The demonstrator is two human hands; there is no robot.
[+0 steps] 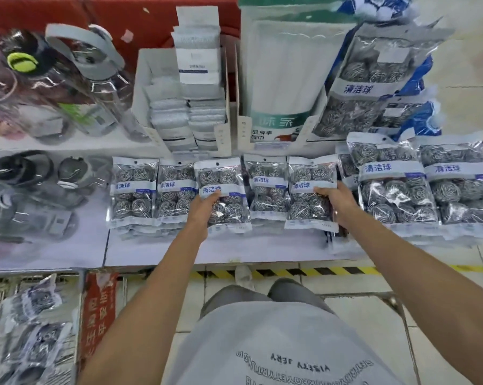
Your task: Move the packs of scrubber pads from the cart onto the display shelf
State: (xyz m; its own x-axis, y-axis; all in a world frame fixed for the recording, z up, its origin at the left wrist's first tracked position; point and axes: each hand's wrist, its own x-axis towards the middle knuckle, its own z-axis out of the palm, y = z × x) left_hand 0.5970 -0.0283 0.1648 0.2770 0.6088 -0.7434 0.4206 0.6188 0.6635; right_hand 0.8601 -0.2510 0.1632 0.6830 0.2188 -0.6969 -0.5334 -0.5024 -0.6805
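Left hand [207,202] gripping clear steel-wool scrubber pack [221,190] on white display shelf [151,251]; right hand [335,201] grasping neighbouring pack [309,190] further right.

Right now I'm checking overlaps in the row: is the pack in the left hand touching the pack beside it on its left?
Touching. The head view shows the held pack, gripped by the left hand, overlapping its left neighbour.
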